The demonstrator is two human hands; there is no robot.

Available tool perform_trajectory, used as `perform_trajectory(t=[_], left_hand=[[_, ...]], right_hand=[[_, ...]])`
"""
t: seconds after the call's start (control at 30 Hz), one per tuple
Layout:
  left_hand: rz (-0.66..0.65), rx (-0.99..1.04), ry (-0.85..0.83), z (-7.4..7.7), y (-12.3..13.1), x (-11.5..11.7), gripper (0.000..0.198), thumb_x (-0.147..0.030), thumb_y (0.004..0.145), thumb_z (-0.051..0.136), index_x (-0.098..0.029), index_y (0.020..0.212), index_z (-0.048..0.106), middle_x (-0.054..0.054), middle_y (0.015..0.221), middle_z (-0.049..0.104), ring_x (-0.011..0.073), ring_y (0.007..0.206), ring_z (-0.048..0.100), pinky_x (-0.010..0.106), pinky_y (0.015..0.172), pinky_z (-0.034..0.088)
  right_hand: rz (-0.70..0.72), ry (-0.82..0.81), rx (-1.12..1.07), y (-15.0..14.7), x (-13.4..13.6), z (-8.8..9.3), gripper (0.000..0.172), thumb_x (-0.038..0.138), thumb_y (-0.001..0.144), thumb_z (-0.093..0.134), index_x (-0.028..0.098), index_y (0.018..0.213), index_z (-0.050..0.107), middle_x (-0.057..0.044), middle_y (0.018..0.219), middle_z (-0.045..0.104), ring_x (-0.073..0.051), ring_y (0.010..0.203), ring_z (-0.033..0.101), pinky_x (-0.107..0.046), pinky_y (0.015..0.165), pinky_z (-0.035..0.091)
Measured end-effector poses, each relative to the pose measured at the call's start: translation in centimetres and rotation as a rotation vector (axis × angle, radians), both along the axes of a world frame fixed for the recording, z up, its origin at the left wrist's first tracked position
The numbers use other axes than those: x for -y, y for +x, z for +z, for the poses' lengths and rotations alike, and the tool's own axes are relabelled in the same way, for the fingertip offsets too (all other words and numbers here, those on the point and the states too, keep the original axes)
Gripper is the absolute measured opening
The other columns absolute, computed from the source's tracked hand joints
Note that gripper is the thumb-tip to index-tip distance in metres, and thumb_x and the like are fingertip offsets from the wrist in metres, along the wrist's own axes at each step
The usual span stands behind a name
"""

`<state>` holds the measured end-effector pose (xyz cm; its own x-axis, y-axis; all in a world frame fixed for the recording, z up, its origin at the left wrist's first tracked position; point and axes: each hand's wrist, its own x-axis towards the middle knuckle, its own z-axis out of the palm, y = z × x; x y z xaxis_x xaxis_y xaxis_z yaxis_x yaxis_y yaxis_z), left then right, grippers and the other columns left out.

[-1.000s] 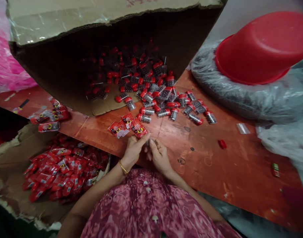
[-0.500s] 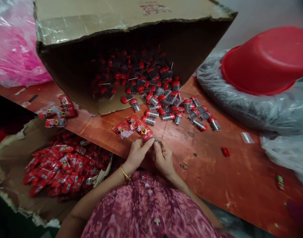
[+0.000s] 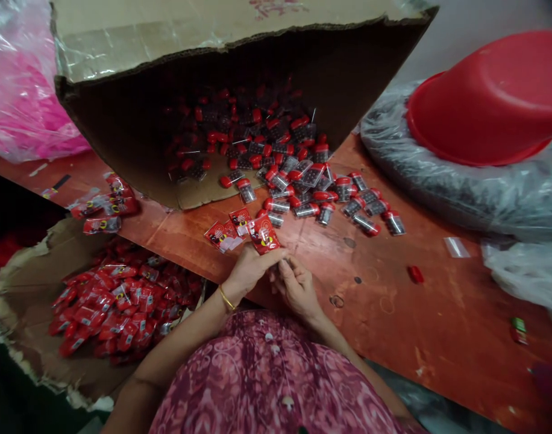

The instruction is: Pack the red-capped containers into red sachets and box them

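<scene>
My left hand [image 3: 249,269], with a gold bangle at the wrist, is closed on a red printed packet [image 3: 263,235] at the table's near edge. My right hand [image 3: 296,283] meets it at the packet's lower end, fingers pinched together; what they grip is hidden. Just beyond the hands lie a few flat red packets [image 3: 222,235]. Small clear bottles with red caps and dark contents [image 3: 325,213] are spread on the table and heaped inside the tipped cardboard box [image 3: 203,196].
An open carton [image 3: 23,319] full of red packets stands below the table [image 3: 439,319] at left. More packets [image 3: 103,225] lie by its edge. A red tub [image 3: 488,102] rests on a plastic-wrapped bundle [image 3: 439,181] at right. Pink material [image 3: 32,102] in plastic is at upper left.
The packet in my left hand has turned more upright and shifted slightly. My right fingers have closed in under it, and the dark piece seen between my fingertips is now hidden.
</scene>
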<state>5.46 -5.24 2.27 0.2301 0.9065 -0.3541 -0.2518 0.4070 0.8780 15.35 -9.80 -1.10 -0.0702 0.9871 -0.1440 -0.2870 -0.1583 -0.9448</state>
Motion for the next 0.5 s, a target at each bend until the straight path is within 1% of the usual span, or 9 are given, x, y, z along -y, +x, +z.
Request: perform_trajectory(t=[0.07, 0.13, 0.23, 0.3, 0.37, 0.43, 0.5], left_hand=[[-0.048, 0.015, -0.037, -0.1, 0.3, 0.3, 0.034, -0.045, 0.061, 0.072, -0.014, 0.067, 0.062, -0.005, 0.042, 0.050, 0.0081, 0.031, 0.042, 0.021, 0.030, 0.036], [-0.059, 0.035, -0.059, -0.3, 0.4, 0.6, 0.037, -0.049, 0.062, 0.071, -0.014, 0.071, 0.062, -0.007, 0.039, 0.045, 0.0086, 0.030, 0.043, 0.020, 0.029, 0.037], [0.020, 0.120, -0.037, -0.7, 0.4, 1.0, 0.040, -0.055, 0.068, 0.065, -0.016, 0.072, 0.058, -0.008, 0.042, 0.044, 0.0078, 0.031, 0.044, 0.020, 0.032, 0.039], [0.082, 0.154, 0.017, -1.1, 0.3, 1.1, 0.040, -0.056, 0.072, 0.061, -0.016, 0.067, 0.054, -0.007, 0.045, 0.045, 0.0070, 0.033, 0.044, 0.019, 0.034, 0.039], [0.099, 0.122, 0.058, -1.3, 0.2, 1.1, 0.041, -0.054, 0.073, 0.061, -0.016, 0.063, 0.053, -0.006, 0.046, 0.046, 0.0069, 0.035, 0.043, 0.019, 0.035, 0.038], [0.102, 0.067, 0.078, -1.5, 0.2, 1.1, 0.039, -0.052, 0.071, 0.064, -0.014, 0.063, 0.056, -0.005, 0.048, 0.049, 0.0068, 0.039, 0.044, 0.019, 0.038, 0.038], [0.114, 0.038, 0.094, -1.4, 0.2, 1.3, 0.036, -0.049, 0.069, 0.068, -0.013, 0.068, 0.062, -0.002, 0.055, 0.056, 0.0077, 0.047, 0.049, 0.019, 0.046, 0.042]], right_hand=[[0.001, -0.009, -0.067, 0.0, 0.0, -0.2, 0.029, 0.049, 0.086, 0.049, 0.020, 0.088, 0.054, 0.006, 0.059, 0.053, -0.004, 0.035, 0.034, -0.019, 0.037, 0.035], [-0.021, -0.013, -0.106, -0.1, -0.1, -0.2, 0.028, 0.048, 0.087, 0.049, 0.021, 0.087, 0.054, 0.006, 0.060, 0.053, -0.003, 0.034, 0.033, -0.018, 0.036, 0.034], [-0.083, 0.008, -0.103, -0.2, -0.4, -0.2, 0.028, 0.048, 0.086, 0.050, 0.021, 0.084, 0.054, 0.006, 0.061, 0.054, -0.002, 0.034, 0.033, -0.018, 0.036, 0.033], [-0.111, 0.022, -0.061, -0.3, -0.5, -0.2, 0.028, 0.049, 0.085, 0.051, 0.021, 0.086, 0.054, 0.006, 0.062, 0.056, -0.003, 0.034, 0.034, -0.018, 0.035, 0.031], [-0.138, 0.023, 0.000, -0.3, -0.5, -0.1, 0.029, 0.049, 0.085, 0.051, 0.021, 0.090, 0.055, 0.005, 0.062, 0.056, -0.004, 0.035, 0.036, -0.019, 0.034, 0.030], [-0.172, 0.021, 0.078, -0.3, -0.4, 0.0, 0.029, 0.049, 0.085, 0.051, 0.021, 0.092, 0.055, 0.006, 0.057, 0.052, -0.006, 0.036, 0.036, -0.020, 0.035, 0.030], [-0.208, 0.044, 0.172, -0.1, -0.3, 0.1, 0.027, 0.047, 0.085, 0.050, 0.022, 0.094, 0.056, 0.006, 0.055, 0.049, -0.008, 0.040, 0.038, -0.022, 0.039, 0.032]])
